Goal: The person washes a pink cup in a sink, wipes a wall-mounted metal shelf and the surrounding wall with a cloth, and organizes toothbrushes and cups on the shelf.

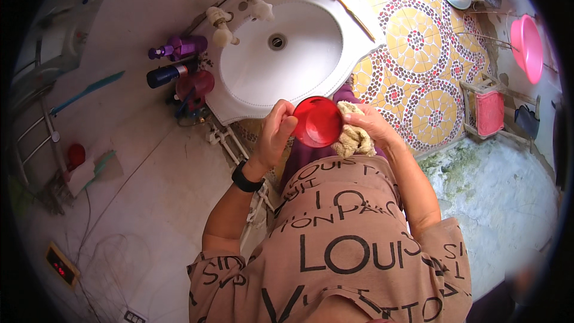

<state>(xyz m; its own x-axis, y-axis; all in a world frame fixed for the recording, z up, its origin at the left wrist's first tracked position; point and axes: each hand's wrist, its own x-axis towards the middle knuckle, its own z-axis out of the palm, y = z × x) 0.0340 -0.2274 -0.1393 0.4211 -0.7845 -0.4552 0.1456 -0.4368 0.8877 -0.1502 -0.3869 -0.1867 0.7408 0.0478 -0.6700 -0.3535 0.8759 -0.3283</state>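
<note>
A red cup [317, 122], its round mouth turned up toward me, is held in front of my body near the sink's front edge. My left hand [276, 131] grips the cup's left side, thumb toward the rim. On the other side my right hand [366, 124] is closed on a crumpled cream cloth [354, 139], which presses against the cup's right wall. The fingers under the cloth are partly hidden. Just beyond the cup lies the white washbasin [281, 78] with its dark drain.
Two taps [220, 26] stand at the basin's back left. A purple bottle [186, 46], a dark blue can [167, 75] and a dark red container [195, 88] crowd its left edge. A thin brush [351, 13] lies on the right rim. A pink basin [527, 49] hangs at far right.
</note>
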